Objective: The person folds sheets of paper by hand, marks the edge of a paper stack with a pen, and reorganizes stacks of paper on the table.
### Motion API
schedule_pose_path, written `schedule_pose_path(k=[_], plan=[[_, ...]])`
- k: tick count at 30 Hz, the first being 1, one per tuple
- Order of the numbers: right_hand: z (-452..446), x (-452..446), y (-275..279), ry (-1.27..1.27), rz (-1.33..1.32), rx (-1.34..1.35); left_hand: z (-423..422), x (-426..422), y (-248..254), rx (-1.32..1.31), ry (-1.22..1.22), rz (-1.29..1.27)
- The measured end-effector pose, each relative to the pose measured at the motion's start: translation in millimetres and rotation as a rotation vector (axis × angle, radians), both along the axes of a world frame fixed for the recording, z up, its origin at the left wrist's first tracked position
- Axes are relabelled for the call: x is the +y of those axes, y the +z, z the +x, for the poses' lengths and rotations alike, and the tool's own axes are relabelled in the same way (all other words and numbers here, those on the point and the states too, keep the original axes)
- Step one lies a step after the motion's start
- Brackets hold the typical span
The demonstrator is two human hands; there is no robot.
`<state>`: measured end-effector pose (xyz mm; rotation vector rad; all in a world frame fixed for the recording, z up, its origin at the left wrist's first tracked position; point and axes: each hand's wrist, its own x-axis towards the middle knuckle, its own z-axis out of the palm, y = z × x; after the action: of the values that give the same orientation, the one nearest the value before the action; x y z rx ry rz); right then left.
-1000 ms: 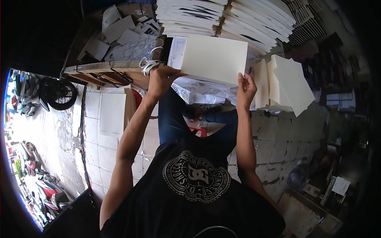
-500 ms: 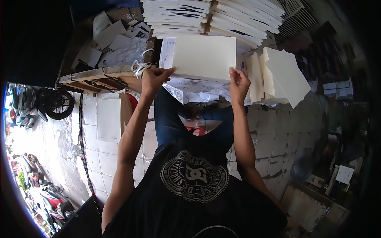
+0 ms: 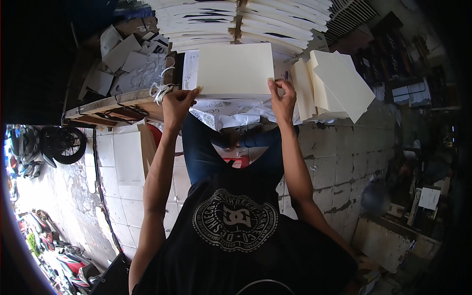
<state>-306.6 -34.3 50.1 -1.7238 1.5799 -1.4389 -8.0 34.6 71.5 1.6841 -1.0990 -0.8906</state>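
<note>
A cream rectangular sheet (image 3: 235, 68) lies in front of me over a surface covered with printed white paper (image 3: 191, 66). My left hand (image 3: 178, 105) pinches its near left corner between thumb and fingers. At the near right corner, my right hand (image 3: 283, 98) grips the sheet, with the thumb on top. Under the near edge, whether there is one sheet or more is hard to tell. Just right of my right hand stand stacked cream boards (image 3: 327, 83), the top one turned askew.
Tall stacks of cream pieces (image 3: 196, 22) rise beyond the sheet. On the left is a wooden-edged bin (image 3: 118, 103) with paper scraps (image 3: 123, 54) and white string (image 3: 160, 92). A pale board (image 3: 129, 156) leans low at the left, above the tiled floor (image 3: 324, 167).
The whole view has shifted, so the sheet and stacks sit further left. My left hand has shifted its hold slightly at the corner; both hands stay at the sheet's near corners.
</note>
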Motion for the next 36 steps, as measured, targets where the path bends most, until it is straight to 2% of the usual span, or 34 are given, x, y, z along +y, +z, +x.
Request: schedule_pose_path(k=[23, 26, 29, 31, 33, 36], plan=[[3, 2, -2, -0.009, -0.120, 0.053, -3, 2, 5, 0.008, 0.008, 0.013], [-3, 3, -5, 0.059, -0.006, 0.081, -4, 3, 6, 0.011, 0.012, 0.012], [17, 20, 16, -0.127, -0.231, 0.273, -4, 4, 8, -0.006, 0.023, 0.042], [56, 39, 27, 0.110, -0.268, 0.381, -4, 3, 6, -0.010, 0.033, 0.009], [103, 65, 50, 0.270, -0.103, 0.613, -3, 1, 0, -0.024, 0.013, -0.007], [118, 75, 19, 0.410, -0.041, 0.666, -5, 3, 3, -0.023, 0.019, -0.002]])
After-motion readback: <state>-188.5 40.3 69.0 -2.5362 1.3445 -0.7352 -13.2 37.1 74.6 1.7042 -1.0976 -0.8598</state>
